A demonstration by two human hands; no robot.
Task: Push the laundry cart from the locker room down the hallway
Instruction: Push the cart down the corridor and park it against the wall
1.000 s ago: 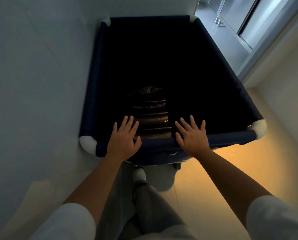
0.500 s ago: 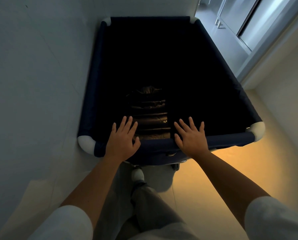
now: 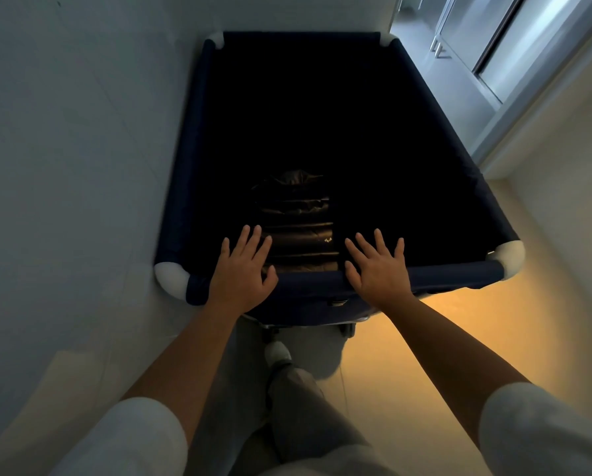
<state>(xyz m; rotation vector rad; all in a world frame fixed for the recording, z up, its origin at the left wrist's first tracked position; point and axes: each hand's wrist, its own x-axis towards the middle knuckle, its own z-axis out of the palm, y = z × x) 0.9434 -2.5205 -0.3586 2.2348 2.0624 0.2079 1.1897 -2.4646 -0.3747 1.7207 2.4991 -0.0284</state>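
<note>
The laundry cart (image 3: 452,272) is a deep navy fabric bin with white corner caps, filling the middle of the view. A dark quilted garment (image 3: 298,231) lies inside near my side. My left hand (image 3: 241,274) lies flat on the near rim, left of centre, fingers spread. On the same rim, right of centre, my right hand (image 3: 378,267) rests flat with its fingers apart. Neither hand wraps around the rim. The cart's depths are too dark to make out.
A pale wall (image 3: 64,149) runs close along the cart's left side. At the upper right a doorway frame (image 3: 514,97) opens onto a brighter room with cabinet doors (image 3: 466,32). Warm-lit floor (image 3: 459,338) lies to the right; my leg and shoe (image 3: 279,352) are below the cart.
The cart and my hands have crept slightly forward and left along the wall. The hands keep the same flat placement on the rim.
</note>
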